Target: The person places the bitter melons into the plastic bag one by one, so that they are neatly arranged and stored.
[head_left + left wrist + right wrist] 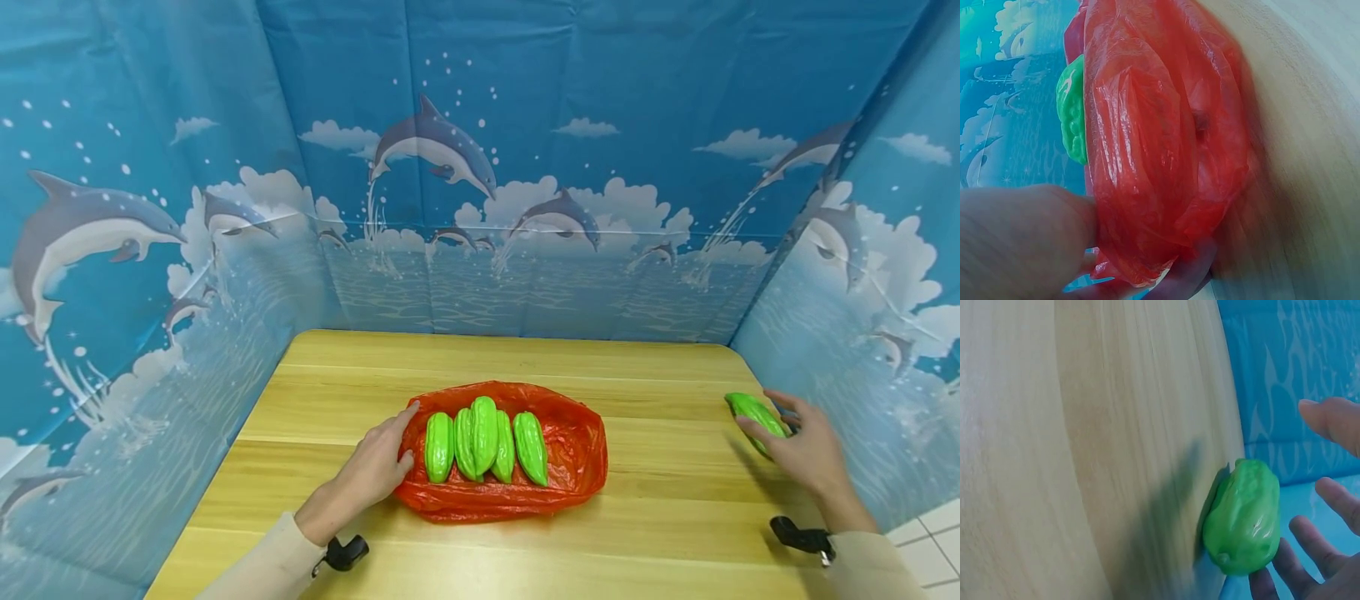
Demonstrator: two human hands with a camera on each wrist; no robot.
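A red plastic bag point(577, 450) lies spread wide on the table, with several shiny green bitter melons point(483, 435) side by side in it. At the bag's left end my left hand point(372, 460) holds the rim; the left wrist view shows fingers under the red plastic point(1141, 144). Far to the right, one more bitter melon point(753, 421) lies on the wood. My right hand point(810, 450) is over that melon, thumb and fingers spread apart. In the right wrist view the lower fingertips are right at the end of the green melon point(1244, 519).
The pale wooden table point(660, 517) has rounded far corners. A blue dolphin-print curtain point(525, 167) hangs behind it and along both sides. White floor tiles point(926, 550) show at the lower right.
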